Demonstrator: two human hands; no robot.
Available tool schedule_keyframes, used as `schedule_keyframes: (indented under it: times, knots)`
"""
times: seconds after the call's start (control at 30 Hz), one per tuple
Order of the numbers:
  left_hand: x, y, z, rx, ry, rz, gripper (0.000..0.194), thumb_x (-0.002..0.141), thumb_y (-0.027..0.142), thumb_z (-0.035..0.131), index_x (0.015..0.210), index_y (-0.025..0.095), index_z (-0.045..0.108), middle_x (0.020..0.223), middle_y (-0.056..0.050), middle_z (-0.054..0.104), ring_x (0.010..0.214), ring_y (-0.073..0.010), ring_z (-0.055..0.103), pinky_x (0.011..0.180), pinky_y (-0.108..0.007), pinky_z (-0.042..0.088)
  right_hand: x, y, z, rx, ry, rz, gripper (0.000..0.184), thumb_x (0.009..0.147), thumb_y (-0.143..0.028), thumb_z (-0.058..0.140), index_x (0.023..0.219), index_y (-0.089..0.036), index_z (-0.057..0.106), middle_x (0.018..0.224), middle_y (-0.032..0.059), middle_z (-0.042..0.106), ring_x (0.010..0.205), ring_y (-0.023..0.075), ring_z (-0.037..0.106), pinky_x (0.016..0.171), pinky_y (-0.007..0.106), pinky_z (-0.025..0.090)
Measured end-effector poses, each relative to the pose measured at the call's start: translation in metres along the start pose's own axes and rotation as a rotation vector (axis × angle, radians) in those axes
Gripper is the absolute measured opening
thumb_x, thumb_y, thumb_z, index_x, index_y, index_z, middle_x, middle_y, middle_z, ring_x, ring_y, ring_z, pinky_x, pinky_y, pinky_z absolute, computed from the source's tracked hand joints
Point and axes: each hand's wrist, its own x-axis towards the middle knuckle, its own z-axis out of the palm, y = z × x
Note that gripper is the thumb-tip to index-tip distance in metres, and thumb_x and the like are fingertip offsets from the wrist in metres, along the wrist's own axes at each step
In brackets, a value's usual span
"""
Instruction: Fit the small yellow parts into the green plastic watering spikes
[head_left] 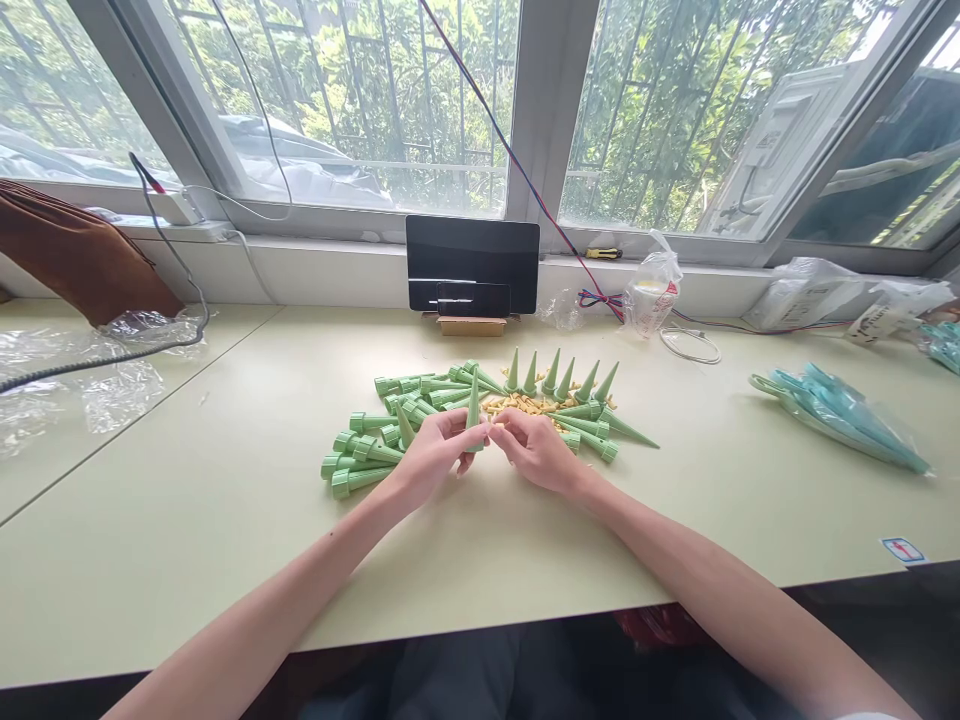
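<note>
Green spikes occupy the middle of the counter (225, 520), with 1 held spike (473, 400) in your left hand (439, 445). Progress appears partial: 6 upright spikes (551, 372), set toward the far edge, are probably finished. The larger group of lying spikes (360, 482) toward the left edge and the smaller right-side group (630, 430) probably remain, although their status cannot be confirmed. Loose yellow pieces (525, 405) lie heaped between your hands and the upright row. Your left thumb and fingers pinch the held spike low on its body; its point rises clear above your grip. Your right hand (540, 450) brings its thumb and fingertips to the right of the spike's lower end. Whether they pinch a yellow piece is too small to tell. A black tablet (472, 255) stands near the counter's far edge.
</note>
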Motion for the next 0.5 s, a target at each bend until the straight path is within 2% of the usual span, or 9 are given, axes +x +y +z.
schedule_keyframes:
  times: [0.17, 0.5]
  knots:
    - [-0.0003, -0.0008, -0.0001, -0.001, -0.003, 0.002, 0.03, 0.081, 0.045, 0.069, 0.08, 0.015, 0.067, 0.073, -0.001, 0.054, 0.056, -0.0081, 0.042, 0.046, -0.02, 0.036, 0.0, 0.0004, 0.0001, 0.02, -0.031, -0.045, 0.037, 0.101, -0.046, 0.04, 0.083, -0.018, 0.058, 0.057, -0.0036, 0.046, 0.052, 0.0114, 0.04, 0.054, 0.024, 0.031]
    - [0.0008, -0.0001, -0.0002, 0.003, -0.018, -0.009, 0.031, 0.079, 0.046, 0.07, 0.083, 0.015, 0.069, 0.075, -0.002, 0.058, 0.052, -0.0077, 0.045, 0.044, -0.021, 0.037, 0.0016, 0.0022, 0.0006, -0.012, 0.005, -0.075, 0.047, 0.101, -0.045, 0.036, 0.066, -0.018, 0.053, 0.057, -0.0029, 0.044, 0.053, 0.0104, 0.04, 0.055, 0.024, 0.032]
